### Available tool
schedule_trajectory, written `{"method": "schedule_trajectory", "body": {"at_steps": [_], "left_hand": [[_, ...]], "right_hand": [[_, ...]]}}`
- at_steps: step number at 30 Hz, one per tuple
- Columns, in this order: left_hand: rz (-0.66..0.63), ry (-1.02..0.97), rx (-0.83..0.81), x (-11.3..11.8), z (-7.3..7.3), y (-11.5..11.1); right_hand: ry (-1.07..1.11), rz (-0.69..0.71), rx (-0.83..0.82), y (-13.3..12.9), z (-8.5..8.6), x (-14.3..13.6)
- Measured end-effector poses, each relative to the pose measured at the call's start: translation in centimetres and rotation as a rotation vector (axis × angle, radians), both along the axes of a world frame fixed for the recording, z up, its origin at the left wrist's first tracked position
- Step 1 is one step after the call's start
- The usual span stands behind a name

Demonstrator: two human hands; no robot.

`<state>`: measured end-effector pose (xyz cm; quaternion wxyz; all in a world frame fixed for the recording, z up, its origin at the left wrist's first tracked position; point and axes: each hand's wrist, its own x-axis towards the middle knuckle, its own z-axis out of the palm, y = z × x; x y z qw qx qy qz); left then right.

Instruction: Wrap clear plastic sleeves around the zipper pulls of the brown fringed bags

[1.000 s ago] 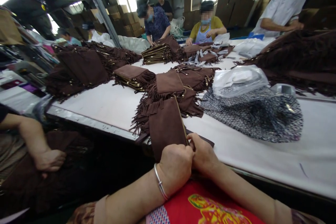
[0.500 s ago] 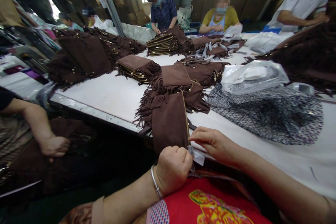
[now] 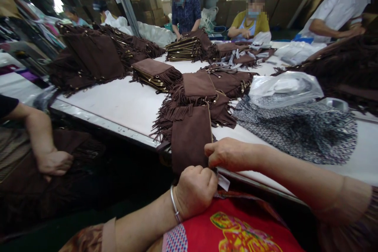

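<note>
A dark brown fringed bag [image 3: 190,138] hangs over the table's near edge, its zipped side facing right. My left hand [image 3: 196,189], with a silver bracelet at the wrist, is closed in a fist on the bag's lower near corner. At the zipper edge just above it, my right hand [image 3: 223,153] is closed in a pinch; its fingertips cover what lies between them. Beside my left fist a small white tag [image 3: 223,182] sticks out. More fringed bags [image 3: 199,85] lie overlapped just beyond this one.
Stacked brown bags [image 3: 183,49] stand farther back, and a larger pile [image 3: 94,57] is at the left. On the right, a clear plastic bag [image 3: 286,86] rests by patterned black-and-white cloth [image 3: 298,130]. A co-worker's hand [image 3: 56,162] is at the left; other people work across the table.
My right hand has moved slightly up and left along the zipper edge, its fingers now curled tighter. My left fist stays nearly in place on the bag.
</note>
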<state>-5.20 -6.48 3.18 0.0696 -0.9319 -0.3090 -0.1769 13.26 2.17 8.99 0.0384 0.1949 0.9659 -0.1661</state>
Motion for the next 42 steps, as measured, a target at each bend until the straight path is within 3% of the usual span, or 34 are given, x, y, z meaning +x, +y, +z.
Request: {"method": "schedule_trajectory", "body": {"at_steps": [6, 9, 13, 18, 20, 24, 29, 38, 42], "left_hand": [[-0.062, -0.071, 0.023, 0.0, -0.6, 0.3], [-0.074, -0.068, -0.012, 0.0, -0.4, 0.4], [-0.029, -0.065, -0.026, 0.1, 0.1, 0.6], [0.002, -0.052, -0.037, 0.4, 0.4, 0.5], [-0.009, -0.038, -0.053, 0.5, 0.2, 0.4], [-0.017, -0.026, -0.067, 0.6, 0.0, 0.4], [-0.023, -0.027, -0.058, 0.6, 0.0, 0.4], [-0.031, -0.021, -0.032, 0.6, -0.5, 0.5], [-0.049, -0.032, -0.038, 0.5, -0.4, 0.7]], "right_hand": [[-0.007, 0.099, 0.183, -1.4, 0.0, -0.9], [0.012, 0.055, 0.239, -2.7, 0.1, -0.7], [0.084, -0.179, 0.186, -4.1, -0.8, 0.6], [0.490, -0.616, -0.080, -4.7, -1.7, 2.7], [0.587, -0.697, -0.133, -4.6, -1.7, 3.5], [0.529, -0.597, -0.181, -4.4, -2.0, 4.3], [0.399, -0.520, -0.199, -3.8, -2.6, 3.4], [0.082, -0.297, -0.196, -1.3, -0.4, 0.9], [-0.029, -0.214, -0.098, -1.1, 0.0, 0.3]]}}
